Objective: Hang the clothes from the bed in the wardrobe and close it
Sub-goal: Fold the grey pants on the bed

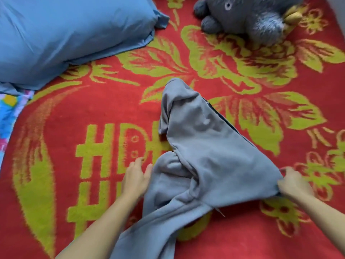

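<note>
grey top (201, 146) lies crumpled on the bed's red blanket (74, 113), close in front. right hand (293, 184) has its grip pinched on the top's right corner. left hand (136, 178) grip is loose, just beside the fabric. looks soft, floppy and light, so i'd grab both shoulders. pillow (65, 34) and plush toy (252, 15) sit further back.

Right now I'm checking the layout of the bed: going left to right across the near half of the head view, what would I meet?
First the left hand, then the grey garment, then the right hand pinching its corner.
</note>
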Demonstrator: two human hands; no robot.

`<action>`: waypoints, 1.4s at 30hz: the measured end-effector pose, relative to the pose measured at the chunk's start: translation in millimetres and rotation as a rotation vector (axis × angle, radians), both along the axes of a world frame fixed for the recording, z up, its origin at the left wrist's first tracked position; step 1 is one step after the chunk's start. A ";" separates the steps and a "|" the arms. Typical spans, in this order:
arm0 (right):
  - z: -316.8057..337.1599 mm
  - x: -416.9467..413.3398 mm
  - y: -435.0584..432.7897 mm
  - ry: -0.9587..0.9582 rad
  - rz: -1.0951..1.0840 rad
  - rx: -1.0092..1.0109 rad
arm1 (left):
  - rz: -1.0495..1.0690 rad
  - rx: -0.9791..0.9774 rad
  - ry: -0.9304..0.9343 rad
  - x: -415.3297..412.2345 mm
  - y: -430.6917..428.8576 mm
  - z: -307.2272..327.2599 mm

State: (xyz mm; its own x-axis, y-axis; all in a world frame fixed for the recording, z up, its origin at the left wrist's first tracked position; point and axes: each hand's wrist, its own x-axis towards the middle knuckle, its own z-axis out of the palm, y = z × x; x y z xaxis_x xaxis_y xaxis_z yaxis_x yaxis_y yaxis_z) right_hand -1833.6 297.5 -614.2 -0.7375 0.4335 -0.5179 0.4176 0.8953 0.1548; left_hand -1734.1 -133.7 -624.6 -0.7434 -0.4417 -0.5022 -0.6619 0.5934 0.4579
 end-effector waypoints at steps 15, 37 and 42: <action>0.5 -74.5 -130.5 0.256 0.251 -0.268 | 0.317 -0.131 0.381 -10.5 2.7 29.3; -9.5 -16.0 -200.6 -0.137 0.735 -0.386 | 0.214 -0.107 -0.041 5.4 -14.7 12.6; 18.4 -14.1 -186.4 -0.338 0.752 -0.242 | 0.184 -0.222 0.289 -1.4 -21.0 54.6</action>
